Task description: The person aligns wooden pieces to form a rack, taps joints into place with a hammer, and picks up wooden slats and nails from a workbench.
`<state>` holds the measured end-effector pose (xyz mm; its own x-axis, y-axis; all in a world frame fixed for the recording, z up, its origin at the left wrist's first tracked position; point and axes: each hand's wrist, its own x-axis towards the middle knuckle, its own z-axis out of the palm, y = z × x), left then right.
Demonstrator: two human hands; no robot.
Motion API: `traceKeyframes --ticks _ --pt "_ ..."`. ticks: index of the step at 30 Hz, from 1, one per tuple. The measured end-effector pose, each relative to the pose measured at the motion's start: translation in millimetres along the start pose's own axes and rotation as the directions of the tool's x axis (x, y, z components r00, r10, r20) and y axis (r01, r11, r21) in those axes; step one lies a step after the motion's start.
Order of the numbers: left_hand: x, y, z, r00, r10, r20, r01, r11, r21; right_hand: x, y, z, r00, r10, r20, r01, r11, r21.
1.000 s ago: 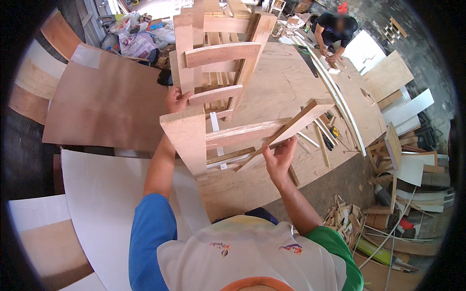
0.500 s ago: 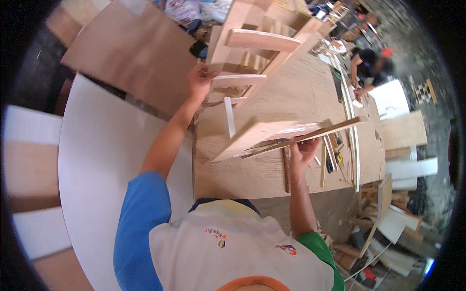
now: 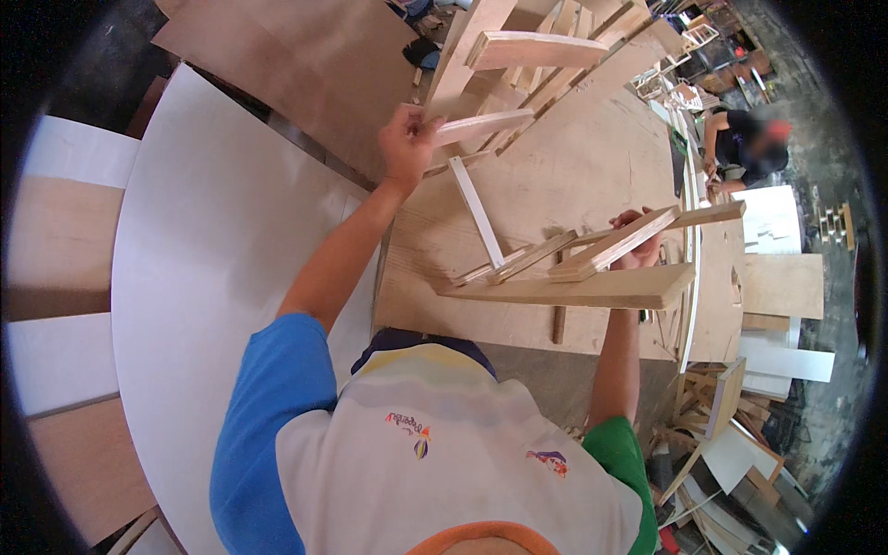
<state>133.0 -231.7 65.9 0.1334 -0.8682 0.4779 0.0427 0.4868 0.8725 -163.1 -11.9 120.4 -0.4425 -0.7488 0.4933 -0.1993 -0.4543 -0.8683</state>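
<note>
My left hand (image 3: 407, 146) is closed on the near end of a ladder-like wooden frame (image 3: 541, 50), whose slanting rails and crosspieces rise away from me. On the right, a smaller wooden frame (image 3: 583, 291) of boards and short crosspieces is tilted above the worktable (image 3: 435, 231). My right hand (image 3: 640, 242) grips it from behind, its fingers partly hidden by a crosspiece. A narrow white strip (image 3: 476, 213) reaches from near the ladder-like frame down to the smaller one; I cannot tell whether it is attached.
A large white panel (image 3: 231, 259) lies on my left, with a brown board (image 3: 305, 83) beyond it. Long white strips (image 3: 690, 268) run along the table's right side. A co-worker (image 3: 740, 148) bends over work at the far right. Offcuts (image 3: 740, 462) are piled at lower right.
The smaller frame has swung round in my right hand, so its crosspieces now show and one long board faces me. My right hand moved right. The left hand keeps hold of the ladder-like frame.
</note>
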Motion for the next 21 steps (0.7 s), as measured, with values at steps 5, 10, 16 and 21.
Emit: traceKeyframes --ticks 5,10,16,21 --pt "-21.4 17.6 -3.5 0.999 0.027 -0.034 -0.024 0.997 0.069 12.9 -2.5 -17.8 0.997 -0.006 0.078 0.009 0.999 -0.046" --pt "-39.2 12.4 -9.3 0.992 0.096 -0.076 -0.081 0.981 0.175 14.1 13.6 -34.9 0.983 -0.049 0.176 0.049 0.999 0.002" --pt "-48.6 6.5 -14.6 0.991 0.057 -0.125 -0.045 0.994 0.102 14.4 22.1 -38.8 0.991 0.069 0.116 -0.084 0.989 0.125" --pt "-49.4 10.8 -21.4 0.993 0.069 -0.093 -0.057 0.99 0.127 10.9 18.8 -37.9 0.99 0.08 0.113 -0.096 0.985 0.144"
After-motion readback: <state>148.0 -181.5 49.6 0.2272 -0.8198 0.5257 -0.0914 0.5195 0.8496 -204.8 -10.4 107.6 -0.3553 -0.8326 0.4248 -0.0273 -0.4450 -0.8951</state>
